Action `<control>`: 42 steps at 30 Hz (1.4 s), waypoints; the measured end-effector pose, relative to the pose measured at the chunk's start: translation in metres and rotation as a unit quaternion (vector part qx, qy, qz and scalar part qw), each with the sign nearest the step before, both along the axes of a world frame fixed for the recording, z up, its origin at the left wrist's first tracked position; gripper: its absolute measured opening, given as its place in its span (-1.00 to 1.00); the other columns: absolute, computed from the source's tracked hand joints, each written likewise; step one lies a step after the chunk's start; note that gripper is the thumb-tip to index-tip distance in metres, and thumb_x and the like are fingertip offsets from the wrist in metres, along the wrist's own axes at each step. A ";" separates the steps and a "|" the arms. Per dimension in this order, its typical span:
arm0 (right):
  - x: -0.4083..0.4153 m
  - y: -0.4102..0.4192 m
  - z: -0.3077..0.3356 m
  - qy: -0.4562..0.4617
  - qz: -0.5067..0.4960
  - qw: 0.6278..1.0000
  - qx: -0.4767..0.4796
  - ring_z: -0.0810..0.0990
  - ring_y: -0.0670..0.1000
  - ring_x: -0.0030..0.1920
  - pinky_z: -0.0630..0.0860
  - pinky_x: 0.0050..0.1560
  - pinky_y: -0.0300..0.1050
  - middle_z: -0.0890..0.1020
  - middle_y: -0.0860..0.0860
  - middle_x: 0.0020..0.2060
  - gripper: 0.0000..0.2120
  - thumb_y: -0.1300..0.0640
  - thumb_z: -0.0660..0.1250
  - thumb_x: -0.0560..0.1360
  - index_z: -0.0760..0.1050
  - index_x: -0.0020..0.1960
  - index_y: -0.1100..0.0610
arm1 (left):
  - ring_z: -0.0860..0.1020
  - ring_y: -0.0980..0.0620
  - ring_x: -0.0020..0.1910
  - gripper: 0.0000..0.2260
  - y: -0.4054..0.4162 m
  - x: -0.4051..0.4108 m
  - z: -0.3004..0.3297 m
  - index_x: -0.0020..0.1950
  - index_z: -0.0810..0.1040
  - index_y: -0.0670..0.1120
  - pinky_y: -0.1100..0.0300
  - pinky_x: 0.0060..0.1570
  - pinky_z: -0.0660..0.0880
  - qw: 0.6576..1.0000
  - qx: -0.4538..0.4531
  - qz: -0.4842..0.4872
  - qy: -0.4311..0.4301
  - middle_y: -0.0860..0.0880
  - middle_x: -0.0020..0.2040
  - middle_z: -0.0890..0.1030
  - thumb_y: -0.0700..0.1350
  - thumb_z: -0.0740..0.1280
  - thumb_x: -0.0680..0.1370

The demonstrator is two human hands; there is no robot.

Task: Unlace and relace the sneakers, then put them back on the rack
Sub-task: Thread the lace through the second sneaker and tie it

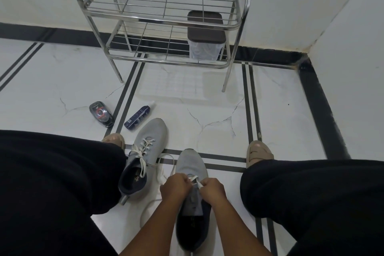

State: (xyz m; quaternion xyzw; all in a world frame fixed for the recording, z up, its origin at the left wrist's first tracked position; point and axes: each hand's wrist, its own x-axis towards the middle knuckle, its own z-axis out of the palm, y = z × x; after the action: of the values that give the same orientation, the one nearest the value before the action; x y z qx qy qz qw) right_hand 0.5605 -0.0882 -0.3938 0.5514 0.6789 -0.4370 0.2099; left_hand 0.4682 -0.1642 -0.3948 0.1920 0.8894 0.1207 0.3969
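Note:
Two grey sneakers with dark linings lie on the tiled floor between my knees. The left sneaker (143, 156) is laced with a white lace, its ends loose. The right sneaker (192, 164) stands in front of me, toe pointing away. My left hand (175, 186) and my right hand (213, 190) meet over its eyelets, each pinching a piece of the white lace (195, 181). A loose length of lace trails across the floor to the left. The metal shoe rack (162, 23) stands against the far wall.
A clear container with a dark lid (205, 37) sits on the rack's lower shelf. A round shoe-polish tin (100, 113) and a blue tube (138, 117) lie on the floor at the left. My legs and sandalled feet flank the sneakers.

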 end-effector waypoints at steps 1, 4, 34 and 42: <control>0.000 0.000 -0.001 0.000 -0.001 1.000 -0.002 0.57 0.11 0.09 0.41 -0.10 -0.22 0.63 0.10 0.10 -0.75 0.12 0.24 0.54 0.60 0.16 0.09 | 0.59 -0.01 -0.02 -0.83 0.000 0.000 -0.001 -0.25 0.55 0.05 0.09 0.04 0.49 1.000 0.004 0.002 -0.004 0.01 -0.09 0.64 -0.07 0.22 0.49; 0.000 0.001 -0.004 0.000 -0.007 1.000 -0.003 0.57 0.11 0.10 0.38 -0.11 -0.24 0.62 0.10 0.11 -0.74 0.14 0.23 0.55 0.59 0.17 0.10 | 0.57 0.00 -0.01 -0.83 0.001 0.001 -0.004 -0.27 0.55 0.07 0.06 0.11 0.45 1.000 0.002 -0.001 0.008 0.05 -0.09 0.64 -0.07 0.22 0.49; -0.004 0.007 -0.018 0.028 -0.106 0.991 -0.072 0.58 0.02 -0.13 0.51 -0.11 -0.16 0.60 0.04 -0.15 -0.84 0.09 0.24 0.54 0.50 -0.19 0.10 | 0.45 0.05 0.05 -0.81 0.003 0.016 -0.009 0.00 0.64 0.13 0.06 0.19 0.20 0.967 0.011 -0.148 0.208 0.08 -0.02 0.52 -0.03 0.22 0.56; -0.002 0.006 -0.036 0.051 -0.152 0.986 -0.045 0.51 0.02 -0.13 0.51 -0.04 -0.09 0.54 -0.02 -0.23 -0.81 0.12 0.26 0.51 0.43 -0.27 -0.01 | 0.37 0.01 0.19 -0.77 -0.003 0.017 -0.010 0.18 0.55 0.13 0.11 0.14 0.28 0.970 0.053 -0.178 0.158 0.06 0.18 0.45 -0.02 0.20 0.58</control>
State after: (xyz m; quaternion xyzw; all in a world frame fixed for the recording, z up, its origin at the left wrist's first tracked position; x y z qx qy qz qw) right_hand 0.5581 -0.0819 -0.4295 0.6153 0.5766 -0.5216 0.1303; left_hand 0.4857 -0.1674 -0.4051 0.3846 0.8848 0.0631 0.2555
